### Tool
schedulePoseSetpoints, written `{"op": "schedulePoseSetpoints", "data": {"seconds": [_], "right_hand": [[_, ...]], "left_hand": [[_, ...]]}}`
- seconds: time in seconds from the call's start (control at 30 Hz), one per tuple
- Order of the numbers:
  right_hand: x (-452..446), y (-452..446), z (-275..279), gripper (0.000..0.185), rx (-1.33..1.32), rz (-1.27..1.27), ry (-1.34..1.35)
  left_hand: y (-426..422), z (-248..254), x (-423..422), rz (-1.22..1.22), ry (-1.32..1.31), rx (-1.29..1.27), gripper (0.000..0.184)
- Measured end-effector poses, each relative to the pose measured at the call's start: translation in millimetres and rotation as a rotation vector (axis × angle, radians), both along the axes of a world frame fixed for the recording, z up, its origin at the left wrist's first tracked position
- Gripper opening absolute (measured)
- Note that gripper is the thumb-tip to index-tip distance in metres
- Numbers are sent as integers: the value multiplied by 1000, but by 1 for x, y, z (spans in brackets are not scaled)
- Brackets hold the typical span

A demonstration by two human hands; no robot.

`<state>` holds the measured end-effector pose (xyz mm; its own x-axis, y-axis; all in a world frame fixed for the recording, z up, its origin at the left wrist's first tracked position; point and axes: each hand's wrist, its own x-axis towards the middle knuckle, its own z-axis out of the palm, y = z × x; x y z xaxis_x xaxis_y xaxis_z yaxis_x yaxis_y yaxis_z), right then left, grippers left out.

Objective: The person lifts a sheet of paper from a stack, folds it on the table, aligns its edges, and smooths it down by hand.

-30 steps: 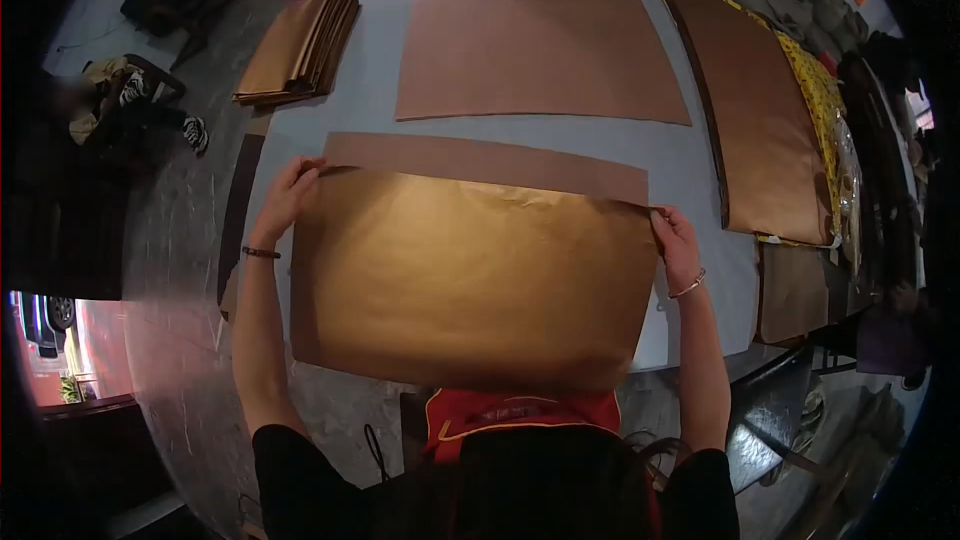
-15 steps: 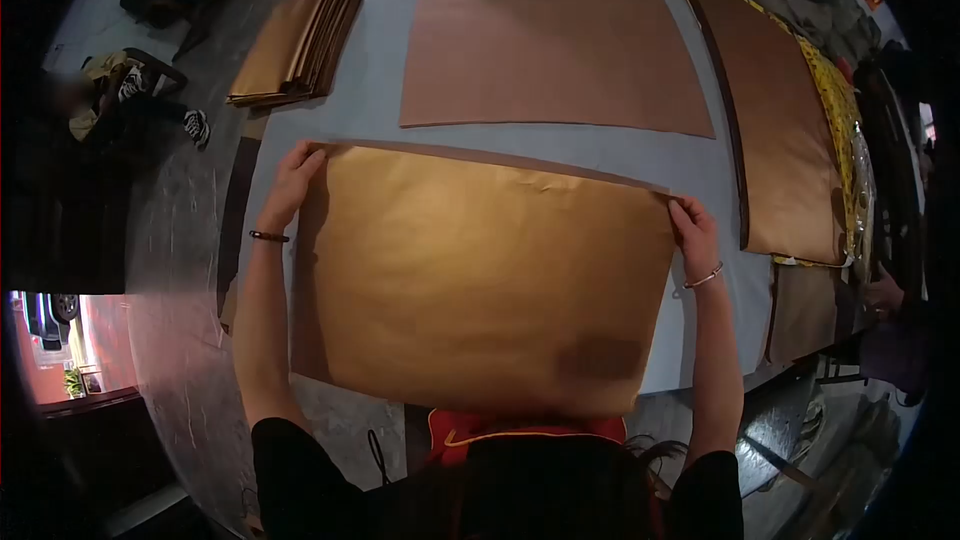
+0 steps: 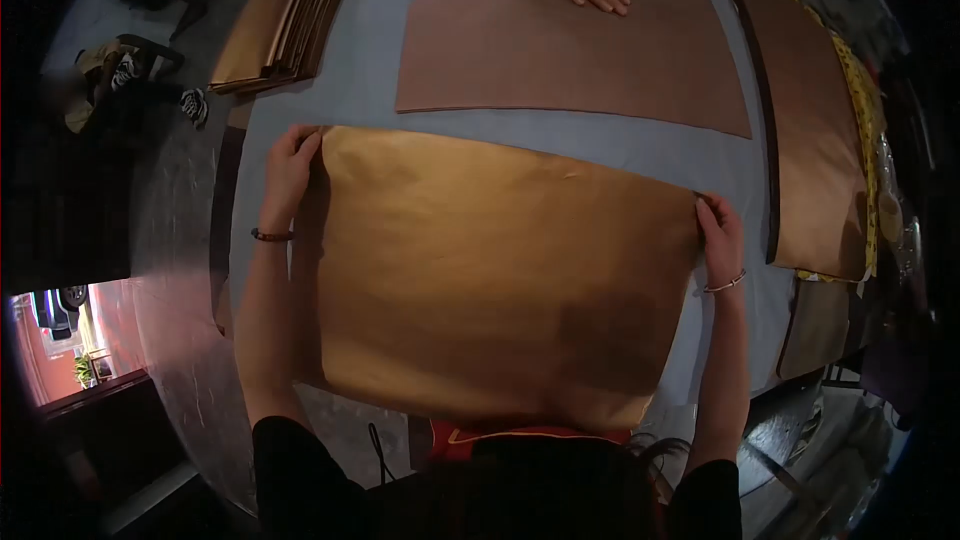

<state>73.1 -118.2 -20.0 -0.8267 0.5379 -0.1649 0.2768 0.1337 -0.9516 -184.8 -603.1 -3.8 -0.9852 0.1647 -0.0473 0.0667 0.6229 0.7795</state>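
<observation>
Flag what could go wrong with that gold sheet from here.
The left hand and right hand grip the gold sheet only at its far corners, so the middle could sag or crease; a small wrinkle shows near the far edge. The near edge overlaps the red garment in view, so it might snag there.

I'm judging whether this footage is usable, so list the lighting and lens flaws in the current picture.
Head view: fisheye distortion and black corners; head view: sheen on the upper left of the gold-brown paper sheet, a dark shadow toward its lower right; head view: the bright opening at lower left stands out against dim surroundings.
</observation>
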Motion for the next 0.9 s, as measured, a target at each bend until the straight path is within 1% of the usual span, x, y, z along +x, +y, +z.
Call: {"op": "schedulePoseSetpoints", "data": {"seconds": [0.07, 0.13, 0.17, 0.23, 0.37, 0.4, 0.43, 0.47, 0.53, 0.6, 0.8, 0.87, 0.9], "right_hand": [[-1, -2, 2, 22, 35, -46, -41], [0, -2, 3, 22, 60, -20, -71], [0, -1, 4, 23, 88, 0, -94], [-2, -3, 6, 23, 75, 4, -90], [-4, -5, 5, 22, 42, -19, -70], [-5, -5, 4, 22, 41, -19, -70], [-4, -4, 3, 22, 98, 9, -56], [-4, -3, 2, 22, 155, 37, -44], [-5, -3, 1, 23, 192, 29, -53], [-4, -2, -1, 23, 230, 18, -63], [-5, 1, 1, 24, 182, 53, -114], [-4, 1, 2, 23, 73, -2, -122], [-5, -1, 4, 23, 75, -6, -124]], "left_hand": [[7, 5, 5, 19, 16, -56, 24], [10, 6, 8, 44, 88, -163, 24], [10, 4, 9, 47, 84, -166, 24], [9, 2, 11, 29, 180, -195, 24], [14, 3, 14, 27, 259, -225, 22], [13, 1, 14, 13, 309, -285, 21], [12, -1, 13, -1, 359, -344, 20], [11, -3, 13, -1, 359, -344, 20], [9, -8, 14, -3, 424, -378, 18], [8, -12, 13, -4, 452, -356, 16], [11, -15, 17, 0, 527, -304, 13], [9, -17, 16, -6, 536, -307, 12], [8, -18, 15, -6, 526, -289, 12]]}}
